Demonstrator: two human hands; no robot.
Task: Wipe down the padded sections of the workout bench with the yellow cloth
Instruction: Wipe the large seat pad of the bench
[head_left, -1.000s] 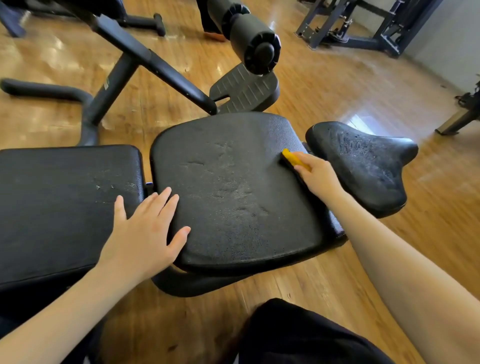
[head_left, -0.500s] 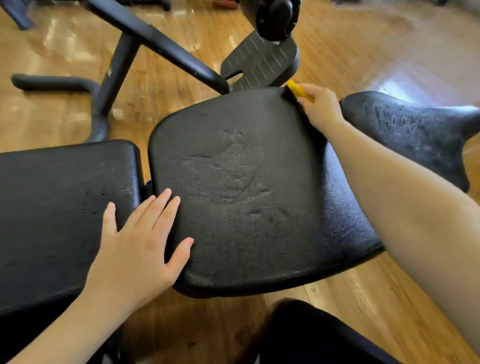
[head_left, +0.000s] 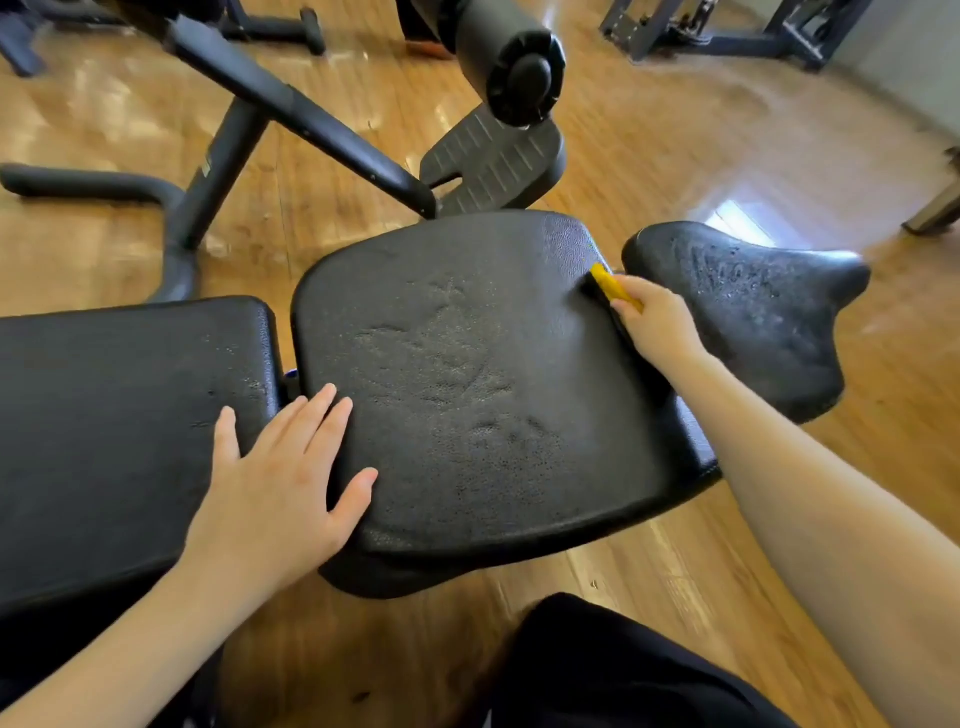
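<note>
The bench has three black padded sections: a long back pad (head_left: 104, 426) at the left, a worn middle pad (head_left: 467, 374) and a small saddle-shaped pad (head_left: 753, 306) at the right. My right hand (head_left: 654, 322) grips the folded yellow cloth (head_left: 613, 286) and holds it against the far right edge of the middle pad, by the gap to the saddle pad. Fingers spread, my left hand (head_left: 280, 483) rests flat across the seam between the back pad and the middle pad.
A foam roller (head_left: 498, 57) and a ribbed footplate (head_left: 493, 156) stand just behind the middle pad. The bench's black frame tubes (head_left: 218, 156) cross the wooden floor at the back left. Other gym machines (head_left: 727, 26) stand at the far right. My dark-clothed knee (head_left: 613, 670) is below.
My right hand slid the cloth to the pad's far corner by the footplate, then back along the right edge. My left hand stayed flat on the seam.
</note>
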